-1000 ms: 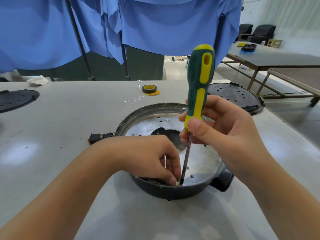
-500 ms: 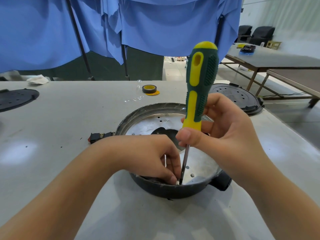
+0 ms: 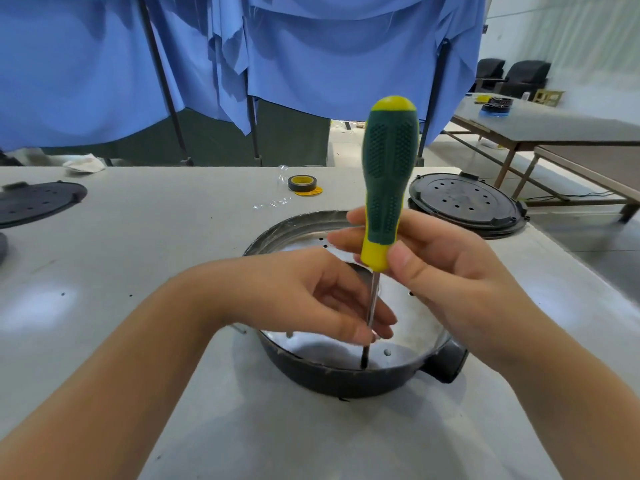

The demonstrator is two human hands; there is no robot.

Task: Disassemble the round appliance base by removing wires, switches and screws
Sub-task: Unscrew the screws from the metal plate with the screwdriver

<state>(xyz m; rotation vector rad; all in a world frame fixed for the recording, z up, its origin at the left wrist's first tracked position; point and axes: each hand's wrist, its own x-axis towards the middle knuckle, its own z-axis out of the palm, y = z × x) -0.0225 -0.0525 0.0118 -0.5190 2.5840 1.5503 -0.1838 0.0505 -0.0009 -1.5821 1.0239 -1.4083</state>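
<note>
At the near rim of the base [image 3: 346, 379], about six o'clock on its round wall, the tip of the screwdriver [image 3: 388, 188] stands on what is probably a screw, too small to make out. The right hand [image 3: 446, 285] pinches the yellow collar and lower handle between thumb and fingertips, shaft nearly upright. The left hand [image 3: 304, 296] has its fingers loosely curled round the shaft low down, steadying it; whether they actually touch the metal I cannot tell. To do this step well, I judge the shaft should stay square to the screw head, with firm downward pressure so the tip does not cam out, and the left fingers should guide only, kept off the tip. A fuller palm grip on the handle would give more torque if the screw is tight. The base sits on the desk [image 3: 145, 258] directly under both hands, its steel floor at twelve o'clock from the tip, its side stub at four o'clock.
</note>
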